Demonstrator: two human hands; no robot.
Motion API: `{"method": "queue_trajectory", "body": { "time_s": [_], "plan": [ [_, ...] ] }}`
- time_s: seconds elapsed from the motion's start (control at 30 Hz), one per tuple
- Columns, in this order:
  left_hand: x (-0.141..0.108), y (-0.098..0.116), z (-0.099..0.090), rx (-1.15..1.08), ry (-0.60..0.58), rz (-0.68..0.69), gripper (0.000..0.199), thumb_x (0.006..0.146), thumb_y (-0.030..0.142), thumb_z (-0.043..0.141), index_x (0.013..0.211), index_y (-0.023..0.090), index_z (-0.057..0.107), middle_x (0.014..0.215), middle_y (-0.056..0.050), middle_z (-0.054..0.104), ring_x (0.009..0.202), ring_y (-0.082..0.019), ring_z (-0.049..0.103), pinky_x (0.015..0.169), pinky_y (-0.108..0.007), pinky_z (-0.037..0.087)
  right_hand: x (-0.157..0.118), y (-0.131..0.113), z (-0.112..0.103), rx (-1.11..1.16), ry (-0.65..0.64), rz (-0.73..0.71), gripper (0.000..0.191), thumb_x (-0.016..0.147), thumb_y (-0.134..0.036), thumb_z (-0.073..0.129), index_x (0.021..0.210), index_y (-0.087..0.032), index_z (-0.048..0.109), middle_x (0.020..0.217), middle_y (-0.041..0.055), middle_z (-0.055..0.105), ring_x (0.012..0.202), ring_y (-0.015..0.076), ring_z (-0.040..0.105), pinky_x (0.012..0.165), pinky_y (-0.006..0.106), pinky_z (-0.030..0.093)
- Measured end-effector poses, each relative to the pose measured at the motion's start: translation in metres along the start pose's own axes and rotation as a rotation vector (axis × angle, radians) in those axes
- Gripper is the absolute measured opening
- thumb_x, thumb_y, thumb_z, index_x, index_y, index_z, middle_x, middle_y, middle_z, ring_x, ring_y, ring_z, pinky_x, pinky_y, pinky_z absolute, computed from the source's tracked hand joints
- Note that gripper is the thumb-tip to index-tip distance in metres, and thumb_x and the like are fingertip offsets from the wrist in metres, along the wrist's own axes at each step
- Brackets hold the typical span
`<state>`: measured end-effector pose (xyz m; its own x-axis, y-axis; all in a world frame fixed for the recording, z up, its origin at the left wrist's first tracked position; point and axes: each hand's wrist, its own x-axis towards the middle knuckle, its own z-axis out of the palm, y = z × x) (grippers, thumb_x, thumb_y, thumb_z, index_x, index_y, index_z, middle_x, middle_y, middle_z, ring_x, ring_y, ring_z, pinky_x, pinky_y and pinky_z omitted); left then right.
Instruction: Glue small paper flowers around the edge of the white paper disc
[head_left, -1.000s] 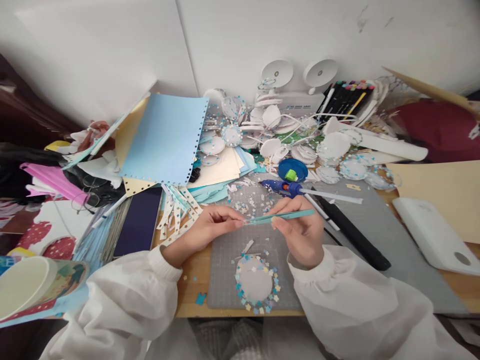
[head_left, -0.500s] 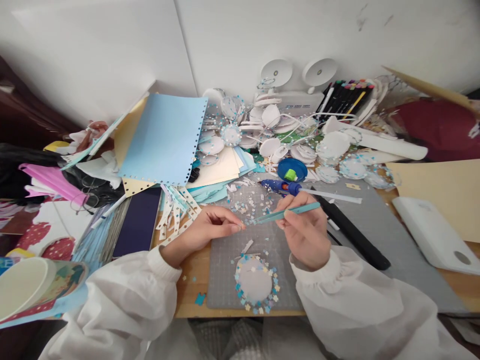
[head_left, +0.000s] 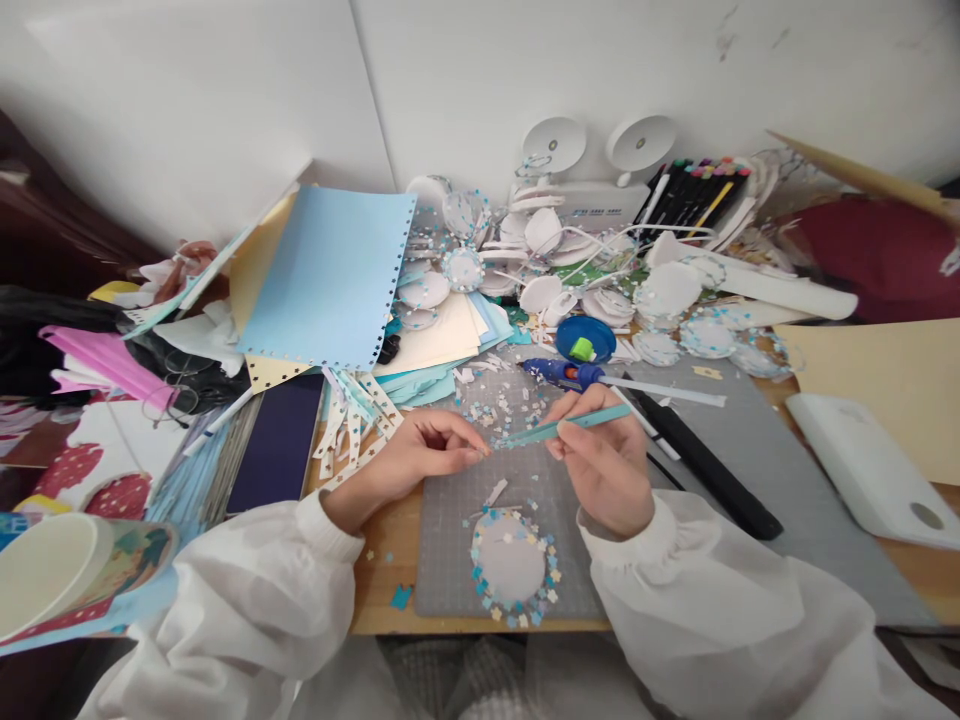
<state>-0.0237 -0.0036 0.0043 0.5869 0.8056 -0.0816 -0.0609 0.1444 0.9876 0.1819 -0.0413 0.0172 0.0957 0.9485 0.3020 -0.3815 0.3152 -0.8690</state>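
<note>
My right hand (head_left: 604, 455) is closed around a pair of teal tweezers (head_left: 570, 425), whose tips point left toward my left fingertips. My left hand (head_left: 427, 450) pinches thumb and forefinger together; whatever lies between them is too small to make out. Both hands hover over a grey cutting mat (head_left: 450, 560). Nearer to me on the mat lies a white disc (head_left: 511, 558) ringed with small blue, white and cream paper stars. Loose star cutouts and white scraps (head_left: 495, 400) are scattered just beyond my fingers.
A blue glue gun (head_left: 559, 372) lies behind my right hand, beside a black bar-shaped tool (head_left: 705, 470). Finished-looking starred discs (head_left: 461, 270) crowd the back. Punched blue paper (head_left: 330, 280) stands at left, a paper cup (head_left: 60, 570) front left, a white device (head_left: 870, 465) right.
My right hand and the tweezers have shifted slightly left, bringing the tips closer to my left fingers. My left hand stays almost where it was.
</note>
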Motion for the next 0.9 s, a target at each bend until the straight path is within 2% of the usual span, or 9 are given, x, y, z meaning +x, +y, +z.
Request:
{"method": "queue_trajectory", "body": {
  "time_s": [0.23, 0.43, 0.6, 0.77, 0.9],
  "plan": [
    [0.0012, 0.0003, 0.001, 0.009, 0.031, -0.049, 0.026, 0.064, 0.035, 0.082, 0.069, 0.013, 0.069, 0.05, 0.006, 0.042, 0.047, -0.005, 0.034, 0.046, -0.018, 0.025, -0.0003, -0.0019, 0.0013, 0.027, 0.017, 0.024, 0.014, 0.079, -0.023, 0.069, 0.072, -0.02, 0.057, 0.07, 0.0008, 0.059, 0.053, 0.011, 0.048, 0.049, 0.027, 0.035],
    [0.0008, 0.0006, 0.0017, -0.018, 0.091, -0.063, 0.027, 0.064, 0.039, 0.082, 0.073, 0.014, 0.075, 0.061, 0.0, 0.058, 0.055, -0.008, 0.046, 0.053, -0.02, 0.033, -0.0004, -0.0018, 0.0014, 0.013, 0.029, 0.028, 0.015, 0.078, -0.023, 0.069, 0.071, -0.02, 0.056, 0.07, 0.001, 0.059, 0.053, 0.0112, 0.048, 0.048, 0.027, 0.034],
    [0.0005, 0.0016, 0.0005, 0.005, 0.078, -0.061, 0.03, 0.063, 0.04, 0.082, 0.079, 0.015, 0.076, 0.058, 0.001, 0.056, 0.053, -0.008, 0.044, 0.052, -0.02, 0.031, -0.0007, -0.0014, 0.0009, 0.039, 0.02, 0.017, 0.014, 0.079, -0.021, 0.068, 0.071, -0.019, 0.057, 0.07, 0.0012, 0.059, 0.054, 0.0109, 0.048, 0.049, 0.026, 0.035],
    [-0.0004, 0.0065, 0.003, -0.026, 0.057, -0.049, 0.027, 0.07, 0.04, 0.078, 0.071, 0.014, 0.073, 0.068, -0.001, 0.063, 0.059, -0.009, 0.049, 0.055, -0.02, 0.034, -0.0003, -0.0004, 0.0007, 0.036, 0.022, 0.018, 0.014, 0.079, -0.022, 0.069, 0.071, -0.019, 0.057, 0.069, 0.0009, 0.059, 0.054, 0.0107, 0.048, 0.048, 0.026, 0.035],
    [-0.0015, 0.0055, 0.0031, -0.037, 0.035, -0.042, 0.023, 0.078, 0.037, 0.072, 0.077, 0.014, 0.072, 0.061, 0.002, 0.055, 0.051, -0.005, 0.038, 0.049, -0.019, 0.026, -0.0001, -0.0005, 0.0013, 0.03, 0.03, 0.025, 0.015, 0.078, -0.023, 0.069, 0.071, -0.019, 0.057, 0.071, 0.0011, 0.06, 0.053, 0.0104, 0.048, 0.047, 0.026, 0.035]
  ]
}}
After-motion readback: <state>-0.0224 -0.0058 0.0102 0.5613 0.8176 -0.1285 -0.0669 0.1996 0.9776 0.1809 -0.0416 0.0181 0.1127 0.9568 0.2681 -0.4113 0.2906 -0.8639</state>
